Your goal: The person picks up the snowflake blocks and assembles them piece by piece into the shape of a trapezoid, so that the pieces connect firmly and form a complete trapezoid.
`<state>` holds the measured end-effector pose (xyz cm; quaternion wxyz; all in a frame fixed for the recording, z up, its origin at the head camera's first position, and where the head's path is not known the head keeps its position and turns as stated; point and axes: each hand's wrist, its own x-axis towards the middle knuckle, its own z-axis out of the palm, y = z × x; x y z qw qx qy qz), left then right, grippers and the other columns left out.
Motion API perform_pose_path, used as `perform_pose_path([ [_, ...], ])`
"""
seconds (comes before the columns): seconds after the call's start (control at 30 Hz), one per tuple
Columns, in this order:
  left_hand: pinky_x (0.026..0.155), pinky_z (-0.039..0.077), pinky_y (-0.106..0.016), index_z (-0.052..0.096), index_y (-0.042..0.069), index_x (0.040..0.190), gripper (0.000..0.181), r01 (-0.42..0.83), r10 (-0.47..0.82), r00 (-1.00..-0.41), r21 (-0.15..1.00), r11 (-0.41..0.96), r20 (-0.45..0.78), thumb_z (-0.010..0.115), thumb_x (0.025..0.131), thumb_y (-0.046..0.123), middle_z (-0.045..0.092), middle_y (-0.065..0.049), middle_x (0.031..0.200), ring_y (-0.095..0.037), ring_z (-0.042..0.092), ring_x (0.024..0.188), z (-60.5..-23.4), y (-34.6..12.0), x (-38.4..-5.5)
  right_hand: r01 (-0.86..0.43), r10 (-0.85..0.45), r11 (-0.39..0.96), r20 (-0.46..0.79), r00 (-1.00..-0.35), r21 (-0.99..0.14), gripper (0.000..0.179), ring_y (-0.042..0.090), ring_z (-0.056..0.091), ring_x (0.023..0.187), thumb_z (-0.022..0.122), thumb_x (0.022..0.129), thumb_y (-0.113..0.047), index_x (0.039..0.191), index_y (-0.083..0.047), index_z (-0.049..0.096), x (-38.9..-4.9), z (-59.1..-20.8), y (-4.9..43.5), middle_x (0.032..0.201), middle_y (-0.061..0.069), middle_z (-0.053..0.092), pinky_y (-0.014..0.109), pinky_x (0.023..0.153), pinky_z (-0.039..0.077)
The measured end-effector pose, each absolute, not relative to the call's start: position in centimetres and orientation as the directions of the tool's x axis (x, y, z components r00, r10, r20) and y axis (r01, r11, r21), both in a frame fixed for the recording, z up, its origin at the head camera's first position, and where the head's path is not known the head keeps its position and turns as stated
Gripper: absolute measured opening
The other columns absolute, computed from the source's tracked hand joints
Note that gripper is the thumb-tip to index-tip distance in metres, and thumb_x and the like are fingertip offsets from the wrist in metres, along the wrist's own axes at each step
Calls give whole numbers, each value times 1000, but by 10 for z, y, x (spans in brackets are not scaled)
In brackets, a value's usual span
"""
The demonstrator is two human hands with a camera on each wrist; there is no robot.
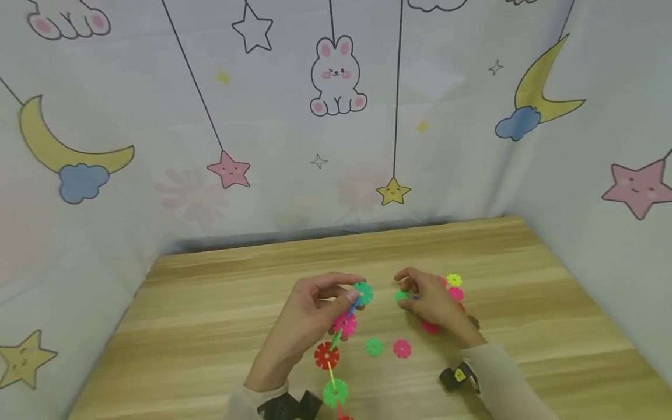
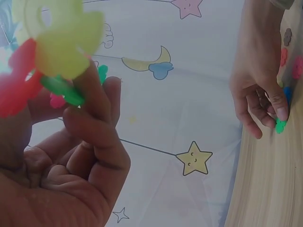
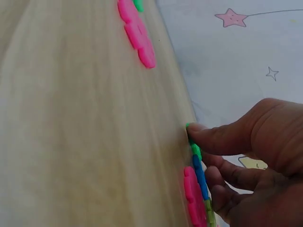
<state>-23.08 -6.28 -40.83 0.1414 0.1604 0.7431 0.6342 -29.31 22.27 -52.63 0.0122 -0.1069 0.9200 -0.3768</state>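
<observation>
My left hand [image 1: 310,318] grips the top of a chain of slotted flower-shaped plastic discs between thumb and fingers. A teal disc [image 1: 364,293] tops the chain; pink, red [image 1: 326,356] and green [image 1: 335,394] discs hang below, joined edge to edge. In the left wrist view, a yellow disc [image 2: 71,38] looms close beside the left fingers. My right hand [image 1: 433,297] is low over the table, pinching a loose green disc [image 2: 280,125] at the thumb tip. Touching that disc's neighbourhood is a blue disc [image 3: 200,177], partly behind the fingers.
Loose discs lie around the right hand, among them a yellow one [image 1: 454,280] and a pink one [image 1: 431,327], some partly covered. Between the hands lie another green disc [image 1: 374,347] and a pink disc [image 1: 402,349]. Printed curtains [image 1: 283,198] enclose the wooden table [image 1: 210,303].
</observation>
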Motion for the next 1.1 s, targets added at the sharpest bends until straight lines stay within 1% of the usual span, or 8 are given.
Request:
perform_pose_path([
  [0.17, 52, 44, -21, 77, 15, 129, 26, 49, 429, -903, 990, 134, -13, 70, 105, 18, 76, -2, 93, -7, 55, 55, -410, -61, -229, -239, -241, 665, 100, -965, -708, 41, 16, 65, 91, 84, 87, 2, 123, -11, 68, -294, -527, 223, 100, 4, 67, 31, 83, 55],
  [0.3, 51, 43, -21, 77, 15, 128, 25, 45, 427, -904, 991, 130, -14, 70, 104, 19, 75, -1, 92, -7, 53, 54, -409, -62, -227, -247, -261, 579, 111, -959, -777, 31, 15, 71, 95, 82, 90, 1, 118, -9, 74, -293, -520, 220, 107, 6, 75, 23, 84, 58],
  [0.47, 51, 40, -20, 77, 13, 128, 25, 47, 423, -906, 990, 130, -13, 69, 105, 19, 73, 2, 88, -6, 48, 50, -408, -63, -228, -282, -293, 475, 153, -944, -834, 23, 14, 74, 97, 85, 92, -13, 114, -10, 80, -286, -496, 209, 110, 3, 81, 25, 87, 62],
  [0.67, 51, 39, -20, 76, 10, 127, 25, 52, 411, -912, 992, 113, 1, 70, 105, 19, 73, 3, 86, -6, 47, 49, -407, -65, -229, -314, -288, 331, 221, -932, -890, 16, 16, 76, 79, 89, 90, -22, 105, -20, 83, -265, -451, 198, 89, 2, 80, 29, 71, 60],
  [0.77, 50, 37, -19, 77, 12, 127, 24, 52, 413, -911, 994, 94, 9, 70, 105, 19, 73, 3, 87, -7, 46, 47, -406, -64, -229, -355, -279, 290, 276, -920, -889, 10, 16, 74, 72, 89, 90, -19, 98, -22, 84, -255, -435, 197, 82, 0, 79, 29, 63, 57],
  [0.9, 50, 37, -19, 77, 13, 126, 23, 65, 406, -913, 995, 79, 27, 69, 105, 17, 74, -1, 89, -6, 49, 46, -404, -64, -230, -446, -308, 217, 372, -875, -868, 7, 12, 69, 65, 87, 90, -10, 93, -13, 83, -249, -424, 195, 79, -5, 78, 28, 56, 53],
  [1.0, 51, 40, -19, 77, 13, 126, 22, 63, 401, -916, 995, 81, 26, 68, 106, 17, 75, -2, 89, -5, 53, 47, -403, -64, -230, -495, -339, 156, 424, -840, -855, 8, 11, 68, 65, 86, 89, -3, 92, -9, 81, -248, -422, 192, 80, -7, 78, 27, 55, 53],
  [1.1, 55, 46, -20, 76, 10, 127, 24, 59, 402, -915, 995, 79, 22, 68, 106, 18, 76, 0, 88, -5, 58, 50, -402, -64, -230, -524, -352, 128, 455, -818, -842, 14, 11, 70, 67, 85, 88, 2, 91, -11, 81, -248, -421, 190, 82, -7, 78, 27, 56, 54],
])
